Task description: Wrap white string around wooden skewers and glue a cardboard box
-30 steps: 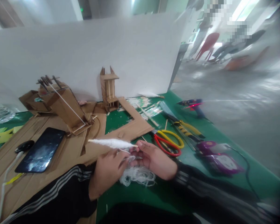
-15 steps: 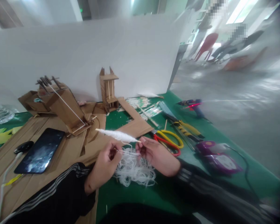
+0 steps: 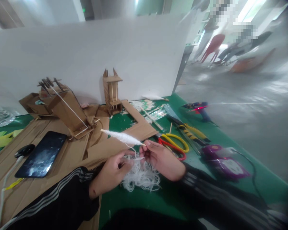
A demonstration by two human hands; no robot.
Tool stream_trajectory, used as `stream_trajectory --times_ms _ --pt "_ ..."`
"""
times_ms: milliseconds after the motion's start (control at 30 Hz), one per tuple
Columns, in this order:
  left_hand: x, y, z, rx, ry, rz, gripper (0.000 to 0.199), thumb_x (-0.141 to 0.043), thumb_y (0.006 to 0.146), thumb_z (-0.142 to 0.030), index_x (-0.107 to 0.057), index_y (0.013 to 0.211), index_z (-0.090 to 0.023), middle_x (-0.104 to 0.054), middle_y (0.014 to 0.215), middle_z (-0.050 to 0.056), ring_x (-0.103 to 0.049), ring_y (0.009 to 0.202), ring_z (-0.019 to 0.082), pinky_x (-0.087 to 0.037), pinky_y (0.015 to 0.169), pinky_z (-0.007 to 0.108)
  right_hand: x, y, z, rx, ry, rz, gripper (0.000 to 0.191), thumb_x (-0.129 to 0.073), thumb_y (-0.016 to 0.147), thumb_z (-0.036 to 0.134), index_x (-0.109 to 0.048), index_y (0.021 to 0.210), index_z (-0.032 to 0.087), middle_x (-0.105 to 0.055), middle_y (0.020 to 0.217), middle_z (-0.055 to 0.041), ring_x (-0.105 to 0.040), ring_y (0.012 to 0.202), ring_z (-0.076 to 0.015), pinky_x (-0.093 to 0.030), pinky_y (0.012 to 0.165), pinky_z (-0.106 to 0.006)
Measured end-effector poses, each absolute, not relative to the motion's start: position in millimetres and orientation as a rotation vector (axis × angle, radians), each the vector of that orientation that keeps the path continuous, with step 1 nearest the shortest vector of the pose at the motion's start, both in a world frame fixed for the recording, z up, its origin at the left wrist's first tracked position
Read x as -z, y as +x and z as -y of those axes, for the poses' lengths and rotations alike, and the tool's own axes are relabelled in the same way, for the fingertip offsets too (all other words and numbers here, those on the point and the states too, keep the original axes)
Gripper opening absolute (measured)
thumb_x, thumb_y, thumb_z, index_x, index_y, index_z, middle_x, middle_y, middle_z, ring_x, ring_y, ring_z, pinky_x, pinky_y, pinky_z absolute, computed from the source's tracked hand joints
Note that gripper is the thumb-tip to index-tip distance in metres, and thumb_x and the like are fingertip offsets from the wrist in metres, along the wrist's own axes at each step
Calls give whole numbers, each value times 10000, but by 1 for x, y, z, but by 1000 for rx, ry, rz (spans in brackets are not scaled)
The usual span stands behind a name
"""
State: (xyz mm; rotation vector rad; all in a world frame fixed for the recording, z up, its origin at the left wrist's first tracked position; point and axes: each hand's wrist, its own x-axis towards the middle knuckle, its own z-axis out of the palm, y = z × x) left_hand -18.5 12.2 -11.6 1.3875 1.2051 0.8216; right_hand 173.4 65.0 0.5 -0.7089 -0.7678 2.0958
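Observation:
White string is wound thickly around a thin stick (image 3: pixel 122 137), which tilts down to the right. My right hand (image 3: pixel 160 159) pinches the stick's lower right end, and a strand also runs at its fingers. Below and between the hands lies a loose tangle of white string (image 3: pixel 141 177). My left hand (image 3: pixel 114 171) is at the tangle's left edge, thumb and forefinger apart around some strands; whether it grips any is unclear. One strand hangs from the wound stick toward the tangle.
Cardboard sheets (image 3: pixel 62 159) with a phone (image 3: pixel 42 155) lie left. Cardboard structures (image 3: pixel 69 111) stand behind. Scissors (image 3: pixel 175 143), pliers (image 3: pixel 196 132), a purple-and-clear object (image 3: pixel 225 163) and a glue gun (image 3: pixel 199 108) are on the right. Packaged sticks (image 3: pixel 146 110) lie behind.
My left hand's thumb and forefinger have spread from a pinch and shifted slightly right, over the tangle. The wound stick's left tip has moved a little right. My right hand stays nearly in place.

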Motion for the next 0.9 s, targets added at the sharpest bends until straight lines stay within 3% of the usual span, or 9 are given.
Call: stream_trajectory --times_ms 167,467,667,900 --pt "10 -14 -14 -757 1397 -1152 370 -609 838 -404 -635 1086 -130 -648 801 45 -554 662 150 -433 614 240 2 172 -64 -2112 -680 772 210 -651 842 283 -565 709 144 -586 746 -25 -569 692 -127 -496 635 -247" --pt "13 -19 -14 -918 1376 -1169 186 -599 838 -332 -595 903 -158 -502 678 -26 -417 580 99 -358 554 210 -1 173 -65 -2099 -694 790 220 -654 837 297 -552 708 152 -573 743 -21 -569 679 -134 -493 628 -271" --pt "13 -20 -14 -870 1217 -1041 210 -597 821 -372 -510 828 -181 -385 579 -78 -322 463 60 -278 454 181 2 171 -64 -2098 -681 809 223 -653 839 303 -551 712 151 -584 741 -28 -570 675 -136 -484 612 -265" --pt "10 -21 -14 -885 1162 -1020 156 -564 835 -326 -522 863 -179 -465 638 -54 -413 490 67 -387 492 191 -1 172 -63 -2108 -663 822 214 -606 876 283 -534 721 154 -595 758 -36 -595 718 -153 -497 638 -282"
